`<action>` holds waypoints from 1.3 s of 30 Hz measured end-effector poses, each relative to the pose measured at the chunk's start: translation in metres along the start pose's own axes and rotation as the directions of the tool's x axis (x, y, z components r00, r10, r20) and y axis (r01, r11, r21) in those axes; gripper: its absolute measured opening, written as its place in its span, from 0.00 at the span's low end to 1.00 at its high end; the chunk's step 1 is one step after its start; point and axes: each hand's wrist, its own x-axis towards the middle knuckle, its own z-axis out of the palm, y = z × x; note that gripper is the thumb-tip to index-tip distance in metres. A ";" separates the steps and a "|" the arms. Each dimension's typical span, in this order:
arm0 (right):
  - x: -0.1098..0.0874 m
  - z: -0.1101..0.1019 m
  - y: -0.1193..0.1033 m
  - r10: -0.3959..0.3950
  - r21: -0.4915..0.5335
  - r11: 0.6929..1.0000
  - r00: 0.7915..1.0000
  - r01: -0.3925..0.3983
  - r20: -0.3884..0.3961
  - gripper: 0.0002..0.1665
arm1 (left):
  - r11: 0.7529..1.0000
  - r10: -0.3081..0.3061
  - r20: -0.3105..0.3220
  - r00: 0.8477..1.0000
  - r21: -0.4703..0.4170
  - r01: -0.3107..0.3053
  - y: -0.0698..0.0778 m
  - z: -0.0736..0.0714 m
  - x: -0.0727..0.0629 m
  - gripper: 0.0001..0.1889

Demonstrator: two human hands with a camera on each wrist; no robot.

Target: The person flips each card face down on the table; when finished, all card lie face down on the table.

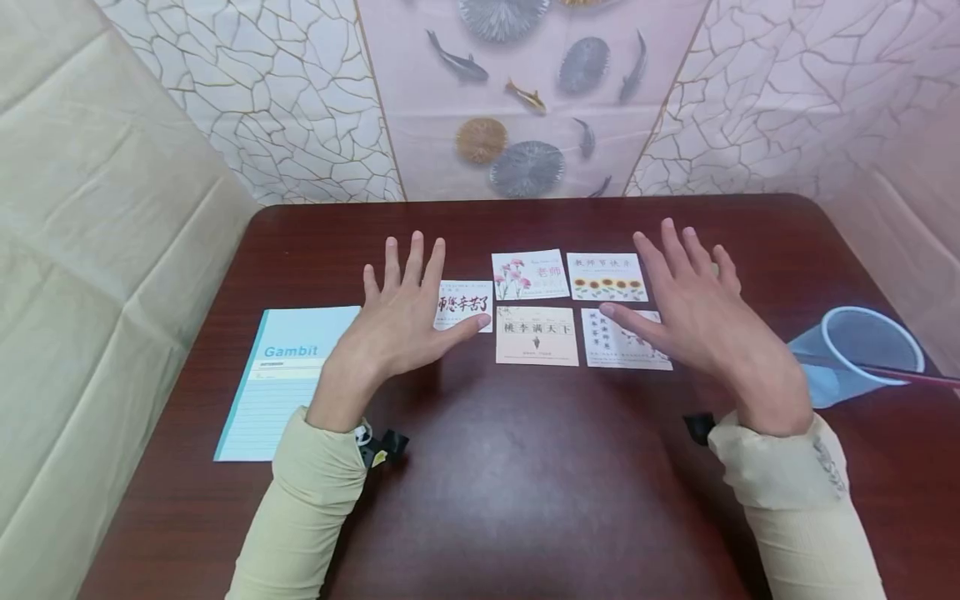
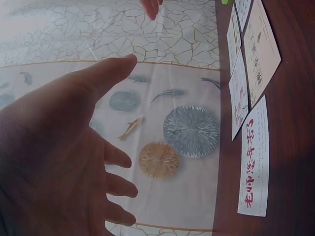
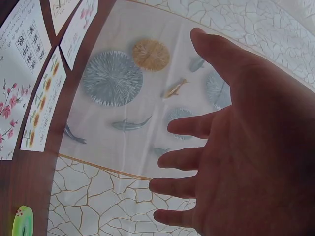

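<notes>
My left hand (image 1: 397,321) is held with its fingers spread, above the left end of a group of cards. It partly covers a white card with red lettering (image 1: 467,308). My right hand (image 1: 693,308), fingers also spread, hovers over the group's right side and overlaps a card with pink blossoms (image 3: 12,88). Between the hands lie a pink flower card (image 1: 530,275), a sunflower card (image 1: 607,277) and a beige lettered card (image 1: 537,337). Neither palm holds anything in the wrist views.
A light blue notebook (image 1: 281,392) lies at the left. On the right is a blue translucent cup (image 1: 825,350) with a thin dark red stick (image 1: 911,375) across its rim. A small green object (image 3: 23,223) is near the right hand. Patterned cloth (image 1: 300,100) hangs behind the table.
</notes>
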 end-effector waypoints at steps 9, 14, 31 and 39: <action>0.013 0.013 -0.031 -0.182 -0.019 0.983 0.983 0.182 0.004 0.55 | 0.998 0.046 0.132 0.990 -0.053 -0.039 -0.036 0.002 0.018 0.51; 0.039 0.039 -0.073 -0.303 -0.001 0.953 0.950 0.304 0.082 0.46 | 0.993 0.053 0.188 0.981 -0.118 -0.031 -0.063 0.026 0.031 0.53; 0.114 0.090 -0.098 -0.256 0.033 0.966 0.946 0.255 0.200 0.53 | 0.996 0.058 0.215 0.975 -0.084 -0.041 -0.074 0.041 0.047 0.51; 0.129 0.088 -0.097 -0.286 0.129 0.955 0.947 0.268 0.149 0.48 | 0.992 0.027 0.214 0.977 -0.125 0.000 -0.085 0.036 0.048 0.50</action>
